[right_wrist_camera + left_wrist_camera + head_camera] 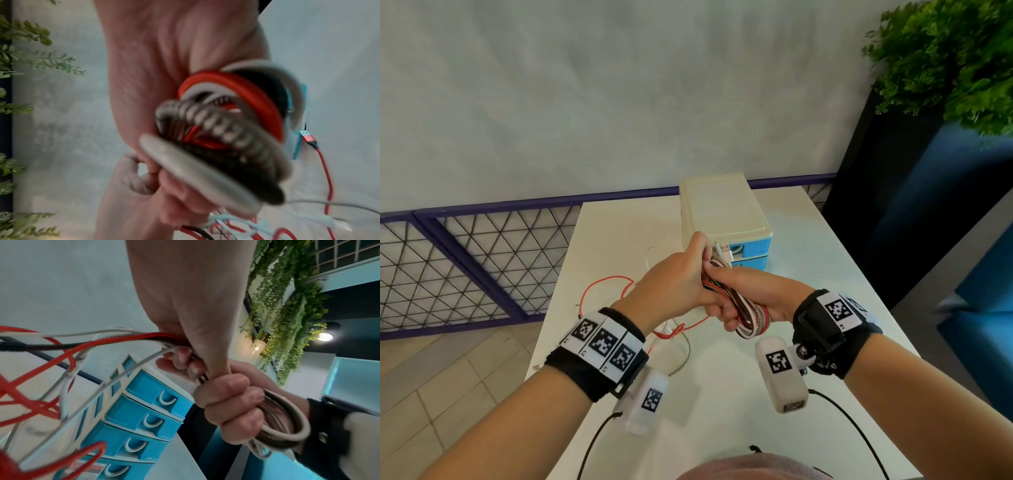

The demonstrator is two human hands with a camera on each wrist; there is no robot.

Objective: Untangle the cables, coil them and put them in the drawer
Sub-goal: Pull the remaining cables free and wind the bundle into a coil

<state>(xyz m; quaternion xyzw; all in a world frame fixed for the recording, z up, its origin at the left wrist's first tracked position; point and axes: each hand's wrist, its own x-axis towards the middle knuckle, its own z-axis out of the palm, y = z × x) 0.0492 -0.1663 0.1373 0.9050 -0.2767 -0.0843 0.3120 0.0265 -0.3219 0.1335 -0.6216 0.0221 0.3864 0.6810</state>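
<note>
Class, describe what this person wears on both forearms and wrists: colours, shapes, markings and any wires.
Both arms are bare, without sleeves. The left wrist carries a black fabric band with three white square-code tags; the right wrist carries a black strap mount with one such tag. A white boxy camera, also tagged, hangs under each wrist, trailing a thin black wire.

bright, even daylight on the head view, soft shadows on the white table (808, 246); plant (945, 61) smeared at the bent edge. left wrist view sharp, lamp (324, 337) glaring. right wrist view: cable coil (222, 129) badly blurred, too close.
</note>
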